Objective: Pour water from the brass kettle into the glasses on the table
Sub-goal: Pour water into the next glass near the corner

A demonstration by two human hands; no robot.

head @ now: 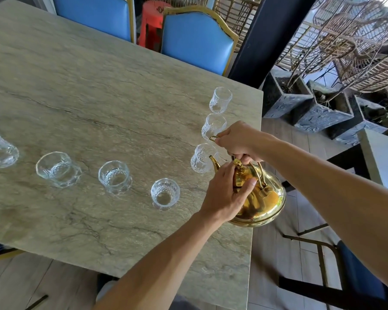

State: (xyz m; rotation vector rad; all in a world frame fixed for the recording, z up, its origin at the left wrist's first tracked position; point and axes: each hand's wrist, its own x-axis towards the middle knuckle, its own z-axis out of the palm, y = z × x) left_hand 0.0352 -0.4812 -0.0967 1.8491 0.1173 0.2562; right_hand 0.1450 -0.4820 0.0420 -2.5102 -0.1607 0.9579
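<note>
The brass kettle [266, 202] hangs tilted over the table's right edge, its spout [214, 163] pointing at the nearest glass [202, 158] of a short column. My right hand [239, 140] grips the kettle's handle from above. My left hand [225, 193] curls round the lid and its knob, holding the lid on. Two more glasses [213, 126] [220, 100] stand behind the nearest one. A row of several clear glasses runs leftward across the stone table [94, 108], starting with one [165, 193] just left of my left hand. I cannot tell if water flows.
Two blue chairs [197, 39] stand at the table's far side, with a red stool [152, 21] between them. Stone planters [323, 113] and wicker chairs fill the right. A dark chair frame [323, 265] stands beside the table's right edge.
</note>
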